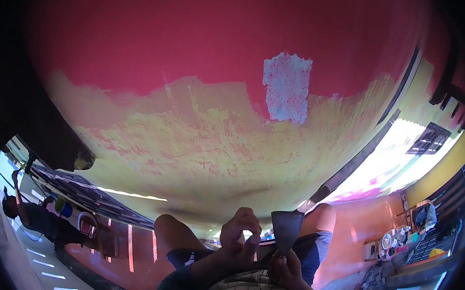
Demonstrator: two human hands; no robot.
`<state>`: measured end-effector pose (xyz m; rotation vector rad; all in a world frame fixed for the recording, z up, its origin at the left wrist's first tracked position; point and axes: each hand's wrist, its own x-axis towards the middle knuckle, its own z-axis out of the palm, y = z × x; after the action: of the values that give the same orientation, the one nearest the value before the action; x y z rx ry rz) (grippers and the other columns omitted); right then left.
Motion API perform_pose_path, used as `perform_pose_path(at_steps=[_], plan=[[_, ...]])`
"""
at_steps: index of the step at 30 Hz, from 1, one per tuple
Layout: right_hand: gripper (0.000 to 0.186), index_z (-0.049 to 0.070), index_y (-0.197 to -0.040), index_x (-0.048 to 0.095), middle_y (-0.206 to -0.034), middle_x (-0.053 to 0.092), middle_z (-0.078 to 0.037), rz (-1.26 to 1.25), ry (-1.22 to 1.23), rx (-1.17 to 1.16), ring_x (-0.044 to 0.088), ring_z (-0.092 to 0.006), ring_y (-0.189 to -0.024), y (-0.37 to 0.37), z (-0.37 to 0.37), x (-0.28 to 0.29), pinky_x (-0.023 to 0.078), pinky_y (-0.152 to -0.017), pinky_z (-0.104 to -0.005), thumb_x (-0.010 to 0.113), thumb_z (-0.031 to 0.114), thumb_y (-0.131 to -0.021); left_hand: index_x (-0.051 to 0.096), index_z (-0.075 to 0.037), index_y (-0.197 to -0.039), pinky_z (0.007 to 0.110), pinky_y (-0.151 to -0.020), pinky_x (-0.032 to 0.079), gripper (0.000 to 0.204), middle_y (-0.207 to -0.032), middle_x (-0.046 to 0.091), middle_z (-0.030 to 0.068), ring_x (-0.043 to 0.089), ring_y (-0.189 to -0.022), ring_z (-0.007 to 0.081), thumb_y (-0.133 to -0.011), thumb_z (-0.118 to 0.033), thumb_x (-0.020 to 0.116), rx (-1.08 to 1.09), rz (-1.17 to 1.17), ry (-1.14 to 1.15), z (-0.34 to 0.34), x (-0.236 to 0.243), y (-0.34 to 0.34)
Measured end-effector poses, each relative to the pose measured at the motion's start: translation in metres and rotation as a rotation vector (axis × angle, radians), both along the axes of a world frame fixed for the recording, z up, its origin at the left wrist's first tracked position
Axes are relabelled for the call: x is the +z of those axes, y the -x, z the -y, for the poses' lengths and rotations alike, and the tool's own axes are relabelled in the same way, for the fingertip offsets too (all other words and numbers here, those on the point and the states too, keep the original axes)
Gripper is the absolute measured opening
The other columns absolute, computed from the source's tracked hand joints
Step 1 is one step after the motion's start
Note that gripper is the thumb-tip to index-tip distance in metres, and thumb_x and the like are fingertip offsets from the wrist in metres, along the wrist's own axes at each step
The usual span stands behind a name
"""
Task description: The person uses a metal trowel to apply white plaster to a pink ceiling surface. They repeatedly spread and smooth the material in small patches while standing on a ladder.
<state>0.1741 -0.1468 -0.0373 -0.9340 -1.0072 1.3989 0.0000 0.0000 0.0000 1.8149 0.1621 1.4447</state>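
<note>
Close in front of my body, my right hand (288,270) grips a putty knife (285,232) low down, its broad dark blade pointing up. To the left of the blade is my left hand (240,237), raised with curled fingers and the thumb bent toward them; whatever it may hold cannot be made out. Both hands are apart from the wall (200,143) ahead. Red paint (186,39) covers its upper part, while the lower part is worn yellowish with scraped red traces. A pale bluish-white patch (288,87) crosses the edge of the red.
A dark overhanging shape (45,126) juts in at left. Farther left another person (41,218) stands with an arm raised, near a green bucket (63,207). At right are a bright opening (371,160), an orange wall (353,223) and a fan (386,241) among clutter.
</note>
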Motion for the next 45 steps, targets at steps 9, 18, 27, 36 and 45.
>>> perform_pose_path(at_steps=[9, 18, 27, 36, 45], plan=[[0.061, -0.004, -0.146, 0.047, -0.112, 0.063, -0.008, 0.09, -0.194, 0.067, 0.061, -0.0162, -0.095, 0.006, -0.045, 0.001, 0.051, -0.082, -0.0329, 0.049, 0.044, -0.109, 0.061, 0.003, -0.131, 0.031, -0.085, 0.05, 0.065, -0.102, 0.069, 0.0092, 0.062, -0.092, 0.0136, -0.111, -0.054, 0.039, -0.217, -0.107, 0.586, 0.035, 0.016, -0.027], [0.037, -0.002, -0.138, 0.044, -0.11, 0.06, -0.009, -0.076, -0.473, 0.198, 0.06, -0.0165, -0.095, 0.014, -0.063, 0.036, 0.048, -0.08, -0.0338, 0.045, 0.018, -0.107, 0.069, 0.002, -0.111, 0.026, -0.06, 0.048, 0.056, -0.077, 0.069, 0.0064, 0.059, -0.059, 0.0107, -0.115, -0.039, 0.031, -0.106, -0.251, 0.634, 0.036, 0.085, -0.017], [0.032, -0.002, -0.134, 0.041, -0.083, 0.057, -0.007, -0.11, -0.41, -0.024, 0.055, -0.0092, -0.06, 0.03, -0.08, 0.125, 0.042, -0.053, -0.0251, 0.041, 0.019, -0.11, 0.059, 0.01, -0.122, 0.03, -0.067, 0.051, 0.059, -0.07, 0.064, 0.0097, 0.059, -0.062, 0.015, -0.115, -0.043, 0.033, -0.267, 0.002, 0.726, 0.007, 0.151, -0.042], [0.014, 0.01, -0.109, 0.045, -0.07, 0.048, 0.001, 0.032, -0.24, -0.04, 0.049, -0.0102, -0.054, 0.03, -0.082, 0.148, 0.039, -0.049, -0.0249, 0.041, 0.023, -0.111, 0.055, 0.005, -0.135, 0.031, -0.061, 0.047, 0.055, -0.065, 0.058, 0.0073, 0.048, -0.052, 0.0115, -0.116, -0.041, 0.034, -0.433, 0.051, 0.792, -0.016, 0.161, -0.043], [0.012, 0.003, -0.109, 0.05, -0.082, 0.056, -0.003, -0.173, -0.272, -0.027, 0.053, -0.0087, -0.064, 0.034, -0.074, 0.159, 0.041, -0.057, -0.0245, 0.042, 0.012, -0.111, 0.054, 0.004, -0.133, 0.032, -0.06, 0.044, 0.055, -0.064, 0.05, 0.0032, 0.047, -0.054, 0.0129, -0.115, -0.044, 0.032, -0.534, 0.067, 0.895, -0.015, 0.167, -0.041]])
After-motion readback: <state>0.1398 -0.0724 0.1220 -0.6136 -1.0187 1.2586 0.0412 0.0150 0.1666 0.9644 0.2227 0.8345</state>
